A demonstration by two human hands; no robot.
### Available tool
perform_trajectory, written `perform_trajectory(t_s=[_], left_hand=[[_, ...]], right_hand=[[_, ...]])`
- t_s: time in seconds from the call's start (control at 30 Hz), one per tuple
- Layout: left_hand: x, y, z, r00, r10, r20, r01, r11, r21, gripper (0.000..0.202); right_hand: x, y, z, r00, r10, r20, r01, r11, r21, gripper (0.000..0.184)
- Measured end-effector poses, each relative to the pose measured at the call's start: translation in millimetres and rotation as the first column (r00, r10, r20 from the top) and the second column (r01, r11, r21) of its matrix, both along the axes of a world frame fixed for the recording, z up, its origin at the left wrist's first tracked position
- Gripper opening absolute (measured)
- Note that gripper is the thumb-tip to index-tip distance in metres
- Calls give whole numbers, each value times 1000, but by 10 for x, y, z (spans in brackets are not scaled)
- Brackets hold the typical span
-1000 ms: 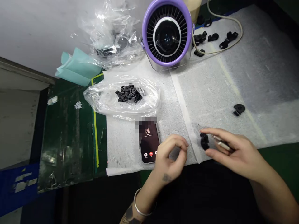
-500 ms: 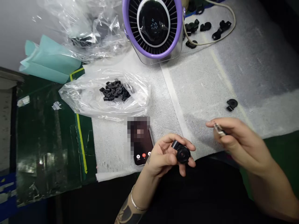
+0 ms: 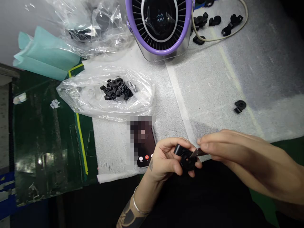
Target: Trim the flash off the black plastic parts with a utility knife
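Black plastic part [image 3: 187, 160] clamped in left hand [image 3: 167, 158], fingers wrapped around its rim, just off the near edge of foam sheet [image 3: 213, 79]. Right hand [image 3: 234, 152] pinches small metal tool [image 3: 198, 152], tip touching the part's face; hands close together, not touching each other. Phone [image 3: 143, 142] lies just beside left hand, screen lit. Loose black parts [image 3: 116, 89] sit in plastic bag [image 3: 78, 95] beyond it; single part [image 3: 239, 106] lies on the foam, right of the hands. Purple-rimmed fan [image 3: 161, 28] stands further back.
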State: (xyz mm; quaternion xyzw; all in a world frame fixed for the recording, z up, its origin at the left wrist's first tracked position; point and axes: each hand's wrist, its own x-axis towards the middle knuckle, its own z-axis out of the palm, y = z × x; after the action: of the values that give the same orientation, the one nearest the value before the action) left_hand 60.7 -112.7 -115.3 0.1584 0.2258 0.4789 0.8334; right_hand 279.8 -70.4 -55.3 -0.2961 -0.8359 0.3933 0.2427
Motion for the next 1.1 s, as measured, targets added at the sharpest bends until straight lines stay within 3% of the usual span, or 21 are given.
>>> perform_trajectory(t_s=[0.1,0.3,0.47,0.67,0.87,1.1], left_hand=[[-1,-7,8,998,4,-55,-6,1000,-30,41],[0,26,24,985,65,-159,-43,990,137,34],[30,45,76,912,241,-332,-172,959,223,26],[11,87,97,872,274,-406,-165,945,283,24],[11,87,100,813,363,-455,-195,906,375,22],[12,64,128,788,412,-457,-201,875,441,24]], right_hand=[[-10,-27,2,999,15,29,-17,999,45,35],[-42,-146,5,971,-45,233,-14,969,246,24],[-230,-202,17,937,-259,233,165,920,357,17],[-311,-176,51,912,-399,93,321,836,445,17],[-220,-182,-11,909,-374,183,259,853,454,13],[-228,-138,-11,918,-351,186,215,833,510,24]])
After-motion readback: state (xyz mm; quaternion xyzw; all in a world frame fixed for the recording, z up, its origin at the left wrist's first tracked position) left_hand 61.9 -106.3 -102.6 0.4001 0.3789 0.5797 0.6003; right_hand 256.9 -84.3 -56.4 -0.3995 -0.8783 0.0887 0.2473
